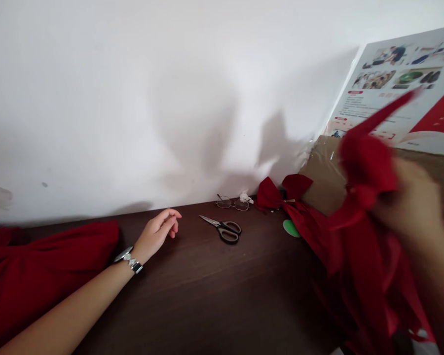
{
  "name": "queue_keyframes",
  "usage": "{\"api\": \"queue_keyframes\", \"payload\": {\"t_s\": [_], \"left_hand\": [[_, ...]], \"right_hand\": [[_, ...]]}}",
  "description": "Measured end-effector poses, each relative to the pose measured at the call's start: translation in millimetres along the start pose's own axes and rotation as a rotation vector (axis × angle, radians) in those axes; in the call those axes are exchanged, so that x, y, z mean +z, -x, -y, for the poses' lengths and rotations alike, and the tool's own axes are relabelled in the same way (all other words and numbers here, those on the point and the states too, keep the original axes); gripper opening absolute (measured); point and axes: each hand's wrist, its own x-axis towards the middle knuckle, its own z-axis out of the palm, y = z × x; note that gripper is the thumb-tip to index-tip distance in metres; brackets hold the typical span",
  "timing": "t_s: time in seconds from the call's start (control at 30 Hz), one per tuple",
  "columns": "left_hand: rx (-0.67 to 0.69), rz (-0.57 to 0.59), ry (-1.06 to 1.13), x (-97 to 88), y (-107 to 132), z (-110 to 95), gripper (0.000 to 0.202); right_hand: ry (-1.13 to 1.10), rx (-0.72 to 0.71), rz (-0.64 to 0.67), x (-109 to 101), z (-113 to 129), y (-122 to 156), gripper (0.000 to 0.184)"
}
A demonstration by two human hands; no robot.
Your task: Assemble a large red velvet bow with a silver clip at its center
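Note:
At the right, my right hand (414, 197), blurred by motion, is closed on a red fabric bow (370, 162) and holds it up above the table. Long red tails hang below it. My left hand (161, 231) hovers over the dark table (192, 291), its fingers loosely curled with nothing in them; a watch circles that wrist. Scissors (225, 230) with black-and-grey handles lie to the right of my left hand, blades pointing left. Another red bow (284, 195) rests against the wall at the back right, its tails running towards the raised bow.
Red cloth (52, 266) is heaped on the left side. Eyeglasses (233, 202) and a crumpled white tissue (245, 197) lie along the wall (133, 98). A green disc (291, 228) is partly under the red tails. Brown cardboard (321, 172) and a printed board (388, 98) stand at right.

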Motion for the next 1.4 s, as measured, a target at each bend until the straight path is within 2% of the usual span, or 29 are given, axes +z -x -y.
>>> {"api": "queue_keyframes", "payload": {"t_s": [0.03, 0.1, 0.17, 0.27, 0.37, 0.47, 0.57, 0.63, 0.67, 0.73, 0.83, 0.87, 0.93, 1.07, 1.2, 1.4], "left_hand": [[-0.003, -0.004, 0.003, -0.1, 0.3, -0.7, 0.026], [-0.011, -0.01, 0.005, -0.4, 0.5, -1.1, 0.026], [-0.013, -0.005, -0.001, -0.7, 0.2, -0.1, 0.025], [-0.009, 0.03, -0.017, -1.0, -0.1, 2.4, 0.025], [-0.01, 0.058, -0.028, -1.3, 0.2, 4.2, 0.024], [-0.017, 0.07, -0.022, -1.0, 0.4, 5.1, 0.024], [-0.02, 0.081, -0.005, -0.4, 0.0, 5.9, 0.023], [-0.025, 0.089, 0.003, -0.3, -0.2, 6.1, 0.023], [-0.029, 0.091, 0.006, -0.3, -0.2, 6.0, 0.023], [-0.033, 0.089, 0.013, -0.4, 0.1, 5.5, 0.023], [-0.031, 0.096, 0.023, -0.6, 0.8, 4.6, 0.023], [-0.031, 0.101, 0.025, -0.6, 1.0, 4.4, 0.023], [-0.033, 0.104, 0.028, -0.5, 1.0, 4.3, 0.023], [-0.042, 0.103, 0.034, -0.1, 0.7, 3.6, 0.022], [-0.042, 0.104, 0.061, 0.0, 1.8, 2.4, 0.022], [-0.032, 0.083, 0.06, -0.6, 4.2, 3.7, 0.022]], "right_hand": [[0.049, -0.059, -0.051, 5.8, 18.6, -8.0, 0.052], [0.195, -0.199, 0.141, 28.0, 50.2, -23.5, 0.043], [0.213, -0.256, 0.245, 61.1, 70.9, -34.7, 0.032], [0.22, -0.269, 0.323, 111.2, 82.0, -42.3, 0.035], [0.224, -0.22, 0.343, 139.6, 78.3, -44.7, 0.044], [0.227, -0.178, 0.351, 142.7, 72.9, -47.1, 0.061], [0.227, -0.182, 0.368, 129.7, 79.5, -45.7, 0.086], [0.189, -0.334, 0.39, 117.7, 94.9, -39.1, 0.092], [0.17, -0.437, 0.379, 111.9, 105.6, -33.8, 0.09], [0.135, -0.55, 0.338, 103.1, 130.1, -19.9, 0.076], [0.006, -0.687, 0.224, 100.4, 161.1, 2.1, 0.036], [-0.016, -0.753, 0.221, 102.5, 166.8, 7.8, 0.027], [0.025, -0.835, 0.252, 109.4, 169.3, 14.1, 0.019], [0.134, -0.777, 0.277, 122.7, 148.9, 6.8, 0.02], [0.208, -0.6, 0.256, 129.1, 129.8, -12.9, 0.025], [0.195, -0.388, 0.253, 146.5, 139.7, -29.8, 0.024]]}}
